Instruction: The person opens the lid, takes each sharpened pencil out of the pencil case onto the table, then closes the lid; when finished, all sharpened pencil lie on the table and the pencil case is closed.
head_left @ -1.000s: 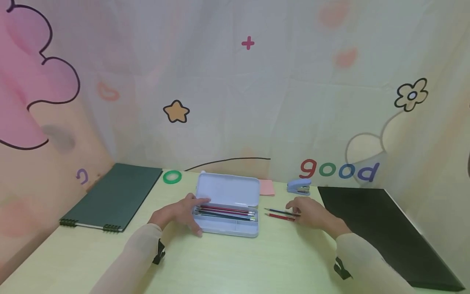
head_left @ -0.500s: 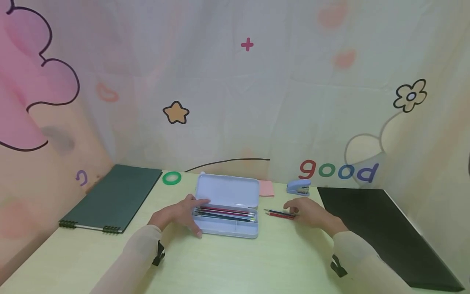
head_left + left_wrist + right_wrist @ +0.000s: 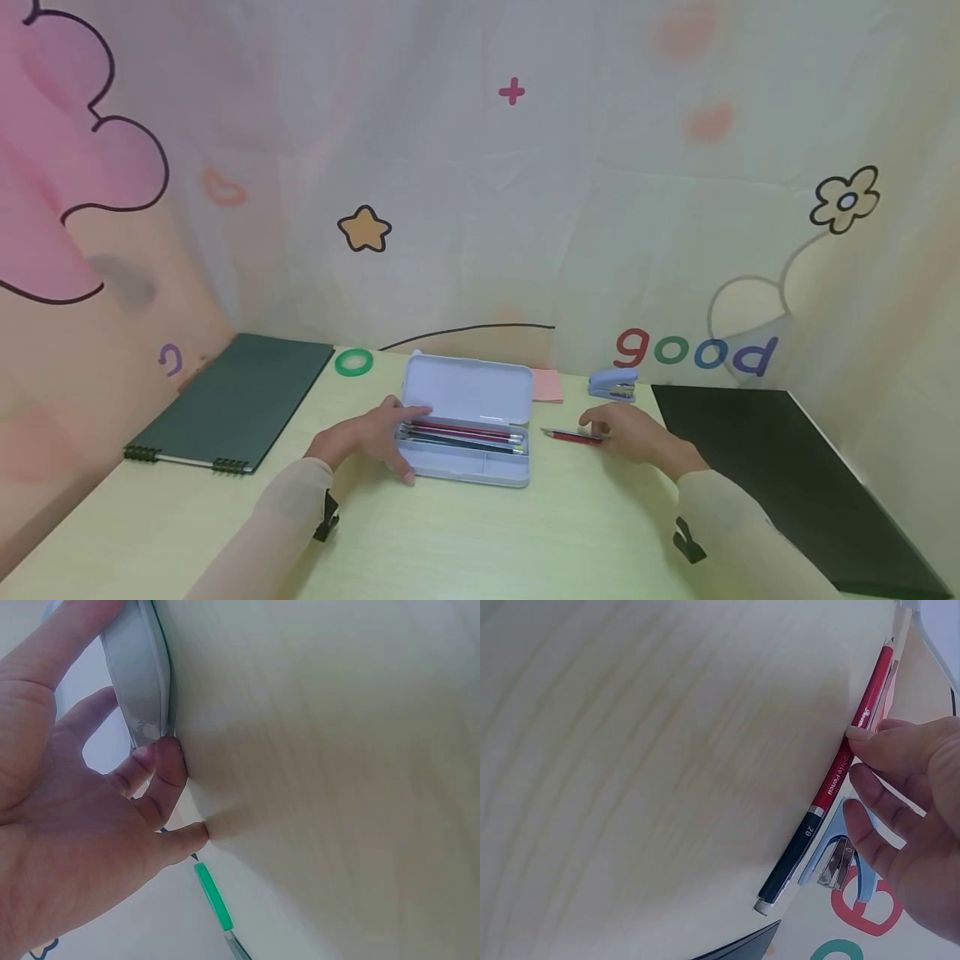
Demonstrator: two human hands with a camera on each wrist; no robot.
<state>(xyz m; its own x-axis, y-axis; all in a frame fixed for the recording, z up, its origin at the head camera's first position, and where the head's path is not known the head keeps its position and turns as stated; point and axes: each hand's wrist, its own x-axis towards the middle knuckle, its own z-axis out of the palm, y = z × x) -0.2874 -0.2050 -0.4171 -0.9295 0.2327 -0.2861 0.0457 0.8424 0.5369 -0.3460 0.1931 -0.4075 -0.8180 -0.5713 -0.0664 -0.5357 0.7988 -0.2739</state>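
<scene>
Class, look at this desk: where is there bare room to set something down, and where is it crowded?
Free: the near strip of the table between the two sleeves, in front of the pencil case. Crowded: the back row, where green tape ring, pink notepad and stapler lie, and the gap right of the case, taken by the red pencil under the right hand.

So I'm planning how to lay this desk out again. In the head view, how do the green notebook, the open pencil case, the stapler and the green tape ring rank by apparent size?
Largest to smallest as they look in the head view:
1. green notebook
2. pencil case
3. stapler and tape ring: these look about alike, so I would not rank them.
</scene>
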